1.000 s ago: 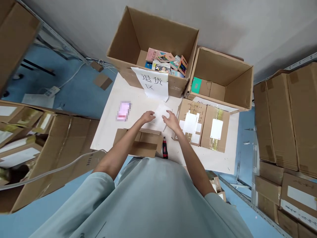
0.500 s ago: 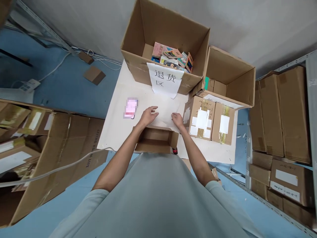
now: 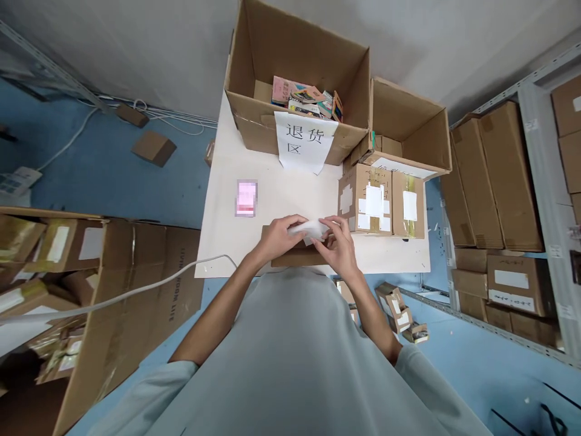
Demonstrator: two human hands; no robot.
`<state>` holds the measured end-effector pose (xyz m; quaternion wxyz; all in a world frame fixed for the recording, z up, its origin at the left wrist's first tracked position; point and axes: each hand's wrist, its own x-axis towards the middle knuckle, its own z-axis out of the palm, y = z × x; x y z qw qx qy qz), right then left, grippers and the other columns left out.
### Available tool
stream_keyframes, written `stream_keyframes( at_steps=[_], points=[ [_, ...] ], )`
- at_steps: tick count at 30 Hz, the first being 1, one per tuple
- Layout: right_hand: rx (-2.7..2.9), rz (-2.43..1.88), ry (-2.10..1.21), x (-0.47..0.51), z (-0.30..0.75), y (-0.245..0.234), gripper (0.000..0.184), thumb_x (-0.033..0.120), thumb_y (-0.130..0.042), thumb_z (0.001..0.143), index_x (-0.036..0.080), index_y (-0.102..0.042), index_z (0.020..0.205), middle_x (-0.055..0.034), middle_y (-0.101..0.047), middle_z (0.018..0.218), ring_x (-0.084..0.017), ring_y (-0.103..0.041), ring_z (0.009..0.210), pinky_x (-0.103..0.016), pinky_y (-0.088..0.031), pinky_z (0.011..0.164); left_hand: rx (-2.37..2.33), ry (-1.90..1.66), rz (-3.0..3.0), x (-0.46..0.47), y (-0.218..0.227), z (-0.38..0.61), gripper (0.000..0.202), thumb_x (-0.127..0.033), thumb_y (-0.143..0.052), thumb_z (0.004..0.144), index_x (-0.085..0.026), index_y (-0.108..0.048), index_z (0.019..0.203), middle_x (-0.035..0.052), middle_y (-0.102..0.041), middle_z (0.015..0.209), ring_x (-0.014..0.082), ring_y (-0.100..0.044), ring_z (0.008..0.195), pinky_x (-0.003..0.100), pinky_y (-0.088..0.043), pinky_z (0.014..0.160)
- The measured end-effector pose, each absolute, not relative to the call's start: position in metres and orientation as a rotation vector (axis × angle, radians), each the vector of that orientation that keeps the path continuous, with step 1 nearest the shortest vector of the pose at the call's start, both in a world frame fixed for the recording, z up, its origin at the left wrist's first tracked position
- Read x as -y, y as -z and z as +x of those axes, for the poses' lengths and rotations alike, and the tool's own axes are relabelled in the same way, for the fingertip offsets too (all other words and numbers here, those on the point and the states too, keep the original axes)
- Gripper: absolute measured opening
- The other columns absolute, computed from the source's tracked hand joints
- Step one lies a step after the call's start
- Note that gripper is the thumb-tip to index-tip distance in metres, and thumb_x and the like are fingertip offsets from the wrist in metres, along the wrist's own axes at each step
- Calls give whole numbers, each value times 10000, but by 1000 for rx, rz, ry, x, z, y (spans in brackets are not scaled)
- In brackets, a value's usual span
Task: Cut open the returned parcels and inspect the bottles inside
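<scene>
My left hand point(image 3: 276, 237) and my right hand point(image 3: 339, 243) are both closed on a crumpled white sheet of paper point(image 3: 309, 228), held between them just above a small open cardboard box point(image 3: 290, 257) at the near edge of the white table point(image 3: 227, 242). The left fingers curl round the paper's left end, the right fingers pinch its right end. Most of the small box is hidden behind my hands and chest.
A large open carton point(image 3: 254, 121) with several small colourful boxes and a paper sign point(image 3: 303, 145) stands at the table's far side, an open carton point(image 3: 408, 130) beside it. A taped parcel point(image 3: 381, 200) sits right. A blurred pink item point(image 3: 246, 198) lies left. Stacked cartons flank both sides.
My hands lifted the white paper off the table and drew it together over the small box. The view shifted, so the table and cartons appear more centred.
</scene>
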<state>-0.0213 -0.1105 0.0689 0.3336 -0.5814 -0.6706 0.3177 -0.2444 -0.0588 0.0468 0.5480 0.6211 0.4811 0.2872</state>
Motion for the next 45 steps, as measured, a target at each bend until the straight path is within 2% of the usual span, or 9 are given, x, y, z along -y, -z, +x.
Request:
stream_keyframes(
  at_steps=[2, 6, 12, 16, 21, 27, 30, 35, 45],
  points=[
    [1786, -1595, -804, 120, -24, -61, 464, 400, -755, 1050, 303, -692, 1499, -131, -627, 1530, -177, -697, 863, -347, -650, 744, -1106, -659, 1457, 67, -39, -247, 243, -376, -709, 927, -252, -811, 1110, 20, -854, 1133, 258, -780, 1070, 358, -618, 981],
    [1977, -1818, -788, 130, -33, -40, 290, 320, -606, 1127, 279, -756, 1372, -87, -747, 1305, -212, -721, 879, -359, -625, 860, -1159, -603, 1478, 81, -15, -247, 236, -265, -703, 898, -257, -791, 1117, 32, -853, 1186, 276, -785, 1150, 391, -623, 1068],
    [2249, -2199, -782, 123, -55, -1, 359, 259, -490, 1165, 276, -772, 1387, -137, -721, 1440, -306, -753, 1195, -368, -592, 914, -1303, -618, 1625, 99, 8, -263, 424, -211, -699, 941, -281, -751, 1355, 80, -789, 1386, 313, -740, 1326, 468, -590, 1188],
    [2244, -2237, -924, 112, -62, 17, 388, 246, -598, 1116, 255, -751, 1472, -153, -729, 1482, -352, -757, 1247, -422, -595, 1014, -1416, -710, 1636, 107, 11, -280, 424, -212, -645, 997, -267, -721, 1410, 93, -756, 1428, 302, -716, 1353, 467, -564, 1224],
    [2038, -2119, -872, 117, -41, 11, 480, 281, -667, 1075, 275, -714, 1552, -99, -690, 1601, -321, -745, 1264, -406, -587, 1072, -1590, -814, 1589, 120, 21, -293, 473, -258, -652, 1005, -251, -671, 1478, 139, -673, 1534, 337, -604, 1503, 520, -472, 1326],
    [1499, -2323, -470, 143, 14, 4, 510, 479, -586, 1067, 162, -733, 1439, -190, -762, 1402, -313, -736, 1102, -429, -581, 991, -1746, -782, 1183, 141, 52, -292, 804, -378, -794, 935, -176, -466, 1641, 243, -570, 1676, 399, -511, 1616, 588, -410, 1360],
    [1310, -2450, -587, 149, 24, 12, 507, 513, -665, 992, 155, -737, 1343, -175, -816, 1266, -314, -750, 1050, -413, -577, 958, -1721, -714, 935, 145, 67, -288, 685, -401, -832, 892, -193, -572, 1491, 222, -671, 1575, 368, -619, 1528, 534, -487, 1303],
    [1291, -2468, -764, 153, 16, 18, 195, 319, -582, 962, 235, -747, 1020, -87, -855, 1050, -283, -783, 986, -367, -556, 951, -1762, -715, 919, 140, 72, -284, 219, -392, -743, 882, -236, -714, 1032, 120, -816, 1293, 317, -718, 1377, 487, -509, 1281],
    [1083, -2367, -525, 223, 55, -46, 154, 395, -595, 900, 267, -673, 865, -43, -784, 832, -255, -746, 808, -339, -547, 819, -1554, -749, 1025, 98, 13, -248, 235, -427, -766, 783, -237, -747, 921, 60, -821, 1054, 286, -770, 1134, 420, -620, 1094]
  ],
)
